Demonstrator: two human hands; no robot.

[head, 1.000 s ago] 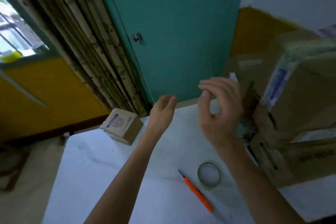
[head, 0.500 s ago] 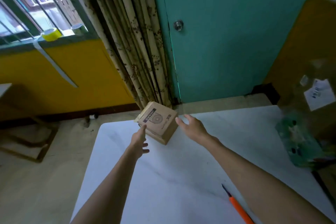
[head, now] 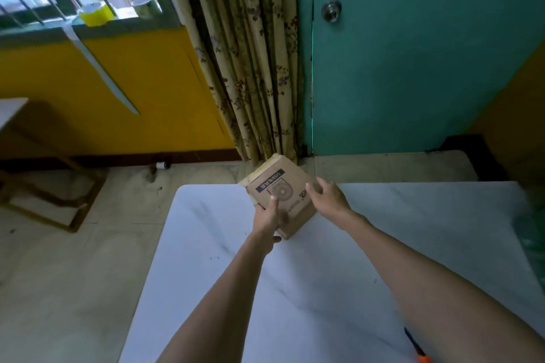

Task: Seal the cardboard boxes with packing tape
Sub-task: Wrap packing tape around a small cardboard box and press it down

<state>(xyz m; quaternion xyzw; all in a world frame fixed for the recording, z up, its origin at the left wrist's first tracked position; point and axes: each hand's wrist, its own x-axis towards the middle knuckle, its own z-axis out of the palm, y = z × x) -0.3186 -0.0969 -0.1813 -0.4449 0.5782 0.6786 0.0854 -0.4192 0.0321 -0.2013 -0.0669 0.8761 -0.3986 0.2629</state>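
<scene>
A yellow roll of tape [head: 92, 13] sits on the green window sill [head: 124, 27] at far left, and a pale strip [head: 100, 68] hangs slantwise from the sill down the yellow wall. Below, a wooden frame [head: 53, 203] stands on the tiled floor, well apart from the left edge of the white marble-patterned tabletop [head: 295, 289]. Beside the floral curtain [head: 250, 53], the person's left hand [head: 267, 216] grips the near left edge of a small brown cardboard box with black print [head: 283, 191], thumb laid on its printed face. The box is tilted at the tabletop's far left corner, and its far end reaches past the far edge, over the strip of floor before the curtain. Whether its near corner touches the surface cannot be told. The right hand [head: 327, 196] holds the box's right edge, thumb on the face and fingers curled behind. Beyond stands a teal door [head: 413, 68] with a round metal knob [head: 331, 11]. Open white surface runs between and beside the forearms. An orange-handled cutter [head: 420, 352] lies at the lower right, near the frame's bottom edge, and a blurred green shape [head: 532, 233] shows at the tabletop's right edge.
</scene>
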